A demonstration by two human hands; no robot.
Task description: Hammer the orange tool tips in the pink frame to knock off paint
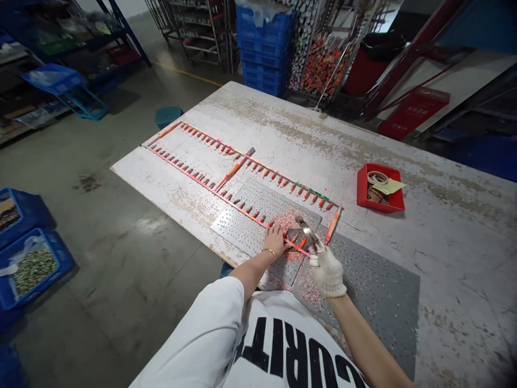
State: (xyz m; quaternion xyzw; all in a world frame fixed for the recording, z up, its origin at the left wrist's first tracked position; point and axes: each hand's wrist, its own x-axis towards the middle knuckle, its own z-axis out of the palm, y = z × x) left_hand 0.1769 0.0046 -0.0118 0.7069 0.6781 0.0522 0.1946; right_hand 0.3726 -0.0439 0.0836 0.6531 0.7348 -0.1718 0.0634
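A long rack frame [181, 168] lies on the table, its rails coated in pink and orange, with rows of short orange-tipped pegs. My left hand [275, 241], bare with a bracelet at the wrist, is closed over the near rail close to its right end. In a white knit glove, my right hand [328, 272] grips a hammer [309, 231], whose metal head is raised just above the frame's right end. Pink and white coating chips [287, 220] are scattered under and around the pegs there. The fingertips of my left hand are partly hidden.
Grey dimpled metal plates [375, 285] lie under the frame's right part on the worn white table [444, 226]. A red box [379, 207] with a tape roll stands right. Blue crates [264, 48] are stacked behind; blue bins [60, 264] sit on the floor at left.
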